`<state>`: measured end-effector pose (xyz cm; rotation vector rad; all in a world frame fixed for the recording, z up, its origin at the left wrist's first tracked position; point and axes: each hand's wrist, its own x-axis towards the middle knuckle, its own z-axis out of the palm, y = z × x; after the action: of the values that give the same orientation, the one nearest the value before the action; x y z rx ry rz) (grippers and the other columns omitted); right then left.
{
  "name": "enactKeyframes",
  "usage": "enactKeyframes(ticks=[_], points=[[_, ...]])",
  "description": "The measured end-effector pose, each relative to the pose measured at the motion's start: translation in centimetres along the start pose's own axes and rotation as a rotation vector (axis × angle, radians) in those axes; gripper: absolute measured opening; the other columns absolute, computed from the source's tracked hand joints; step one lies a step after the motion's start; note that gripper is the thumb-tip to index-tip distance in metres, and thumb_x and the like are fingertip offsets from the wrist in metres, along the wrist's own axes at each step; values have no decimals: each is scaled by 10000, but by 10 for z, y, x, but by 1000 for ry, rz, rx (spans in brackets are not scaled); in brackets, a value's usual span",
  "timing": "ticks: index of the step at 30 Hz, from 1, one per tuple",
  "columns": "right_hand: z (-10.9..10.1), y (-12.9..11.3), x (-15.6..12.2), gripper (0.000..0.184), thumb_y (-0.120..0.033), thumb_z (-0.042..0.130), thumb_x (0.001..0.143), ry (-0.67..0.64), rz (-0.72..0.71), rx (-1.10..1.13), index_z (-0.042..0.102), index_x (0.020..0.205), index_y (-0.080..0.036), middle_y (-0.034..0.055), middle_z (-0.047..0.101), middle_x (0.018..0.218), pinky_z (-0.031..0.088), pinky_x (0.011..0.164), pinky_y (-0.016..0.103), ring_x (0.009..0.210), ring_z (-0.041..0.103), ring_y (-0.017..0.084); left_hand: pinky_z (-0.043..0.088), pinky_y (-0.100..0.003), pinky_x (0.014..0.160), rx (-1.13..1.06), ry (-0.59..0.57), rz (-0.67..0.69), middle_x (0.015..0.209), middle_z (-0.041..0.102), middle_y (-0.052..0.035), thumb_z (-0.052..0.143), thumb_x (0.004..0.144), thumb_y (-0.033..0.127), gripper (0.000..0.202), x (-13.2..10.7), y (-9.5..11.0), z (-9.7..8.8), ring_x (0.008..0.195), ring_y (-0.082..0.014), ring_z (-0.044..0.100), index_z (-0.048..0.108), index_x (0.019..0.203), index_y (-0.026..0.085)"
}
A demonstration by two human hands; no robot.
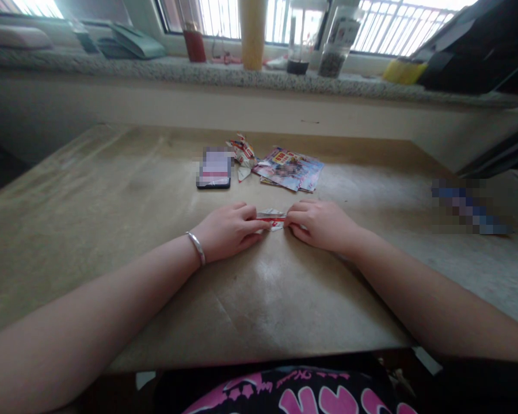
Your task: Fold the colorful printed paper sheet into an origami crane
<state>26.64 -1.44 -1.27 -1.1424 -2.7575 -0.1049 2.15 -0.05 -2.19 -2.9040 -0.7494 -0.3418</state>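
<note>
A small folded piece of printed paper [273,219], white with red, lies on the table in front of me. My left hand [233,231] grips its left end, with a silver bangle on that wrist. At the paper's right end, the fingers of my right hand [317,224] are closed on it and partly cover the edge. Just beyond my hands are a phone [214,168], a folded paper figure [243,154] in similar printed colours, and a small stack of glossy printed sheets [290,168].
The beige table [155,195] reaches to the wall below a speckled windowsill [155,66]. On the sill stand a red jar [194,45], a tall yellow container [252,34], clear containers [336,49] and a black bag [470,46]. A blurred bluish strip [470,210] lies far right.
</note>
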Motion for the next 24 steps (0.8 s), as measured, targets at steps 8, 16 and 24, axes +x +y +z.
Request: enactKeyframes(ticks=[8, 16, 24], points=[[2, -3, 0, 216, -203, 472, 835, 46, 25, 9, 682, 884, -217, 50, 671, 884, 352, 652, 293, 790, 556, 184, 446, -305, 675, -3, -20, -123, 911, 624, -65, 490, 914, 334, 251, 1, 9, -7, 797, -190, 548, 712, 993, 247], [16, -4, 11, 169, -323, 537, 827, 142, 134, 108, 589, 754, -180, 66, 612, 785, 344, 656, 293, 745, 506, 186, 454, -269, 703, -99, 50, -141, 870, 654, -55, 485, 903, 281, 247, -1, 2, -1, 800, -161, 576, 720, 910, 206], [22, 5, 10, 318, -412, 579, 831, 206, 179, 236, 629, 1036, -175, 95, 643, 1004, 408, 814, 336, 932, 549, 231, 480, -284, 778, -210, 181, -258, 927, 623, -60, 503, 857, 242, 239, 1, -8, 5, 833, -162, 576, 662, 1017, 162]])
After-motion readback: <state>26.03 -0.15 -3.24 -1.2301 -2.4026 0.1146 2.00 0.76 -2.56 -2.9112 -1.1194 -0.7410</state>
